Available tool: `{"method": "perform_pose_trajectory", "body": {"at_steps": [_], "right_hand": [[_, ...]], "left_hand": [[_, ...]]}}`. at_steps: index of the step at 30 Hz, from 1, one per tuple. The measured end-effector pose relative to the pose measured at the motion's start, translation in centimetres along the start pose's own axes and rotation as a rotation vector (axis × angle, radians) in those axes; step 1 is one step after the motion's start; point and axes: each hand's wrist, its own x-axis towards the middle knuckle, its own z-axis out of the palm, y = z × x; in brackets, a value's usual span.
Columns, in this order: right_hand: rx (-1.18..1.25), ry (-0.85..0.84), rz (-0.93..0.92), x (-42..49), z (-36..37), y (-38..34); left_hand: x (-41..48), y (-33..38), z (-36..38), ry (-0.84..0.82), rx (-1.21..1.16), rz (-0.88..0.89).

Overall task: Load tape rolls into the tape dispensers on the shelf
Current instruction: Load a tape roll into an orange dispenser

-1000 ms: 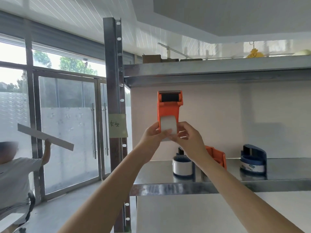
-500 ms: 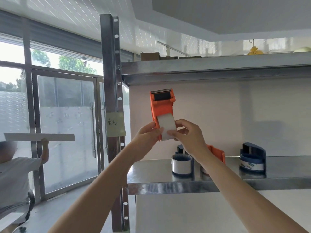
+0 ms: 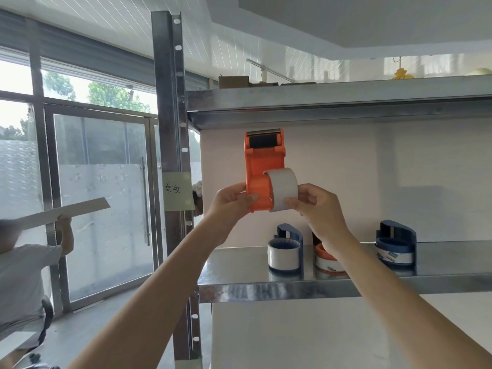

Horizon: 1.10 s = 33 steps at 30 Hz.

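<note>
While another person at the far left edge holds a flat pale board up at a slant in front of the glass doors, a steel post with a row of holes rises beside them, and a yellow-green note with handwriting is stuck to it. Right of the post, the left hand grips the round lower body of an orange dispenser, thumb laid across its front, holding it upright in the air with its black roller end at the top. A white tape roll sits against the right side of that round body, overlapping it; whether it is fully seated cannot be told. The right hand pinches the roll between thumb and curled fingers. Below the hands, on the steel shelf, stands a blue dispenser loaded with a white roll. Just right of it is a second orange dispenser, partly hidden behind the right wrist. Farther right, well apart, stands a second blue dispenser carrying a printed roll. On the upper shelf lie a cardboard box and, far right, a small yellow thing.
</note>
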Motion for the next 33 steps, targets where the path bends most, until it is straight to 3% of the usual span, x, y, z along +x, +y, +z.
{"method": "perform_pose_trajectory", "body": {"at_steps": [7, 14, 18, 25, 30, 33], "right_hand": [[-0.162, 0.052, -0.078, -0.3, 0.6, -0.7], [-0.200, 0.091, -0.134, -0.3, -0.1, -2.3], [-0.139, 0.087, -0.137, 0.6, -3.0, -3.4], [-0.194, 0.076, -0.129, 0.4, -3.4, -2.4], [-0.216, 0.068, -0.117, -0.2, -3.2, -2.2], [-0.212, 0.061, -0.091, -0.8, -3.0, -2.1]], "left_hand": [[0.1, 0.2, 1.2, 0.078, 0.014, -0.009], [0.4, -0.3, 0.5, 0.144, 0.194, -0.012], [-0.1, -1.4, -1.4, 0.217, 0.118, -0.093], [-0.5, -1.5, -2.0, 0.155, -0.092, -0.165], [-0.3, -2.8, -2.6, 0.110, -0.450, -0.413], [-0.5, -4.2, -3.0, 0.135, -0.541, -0.576]]}}
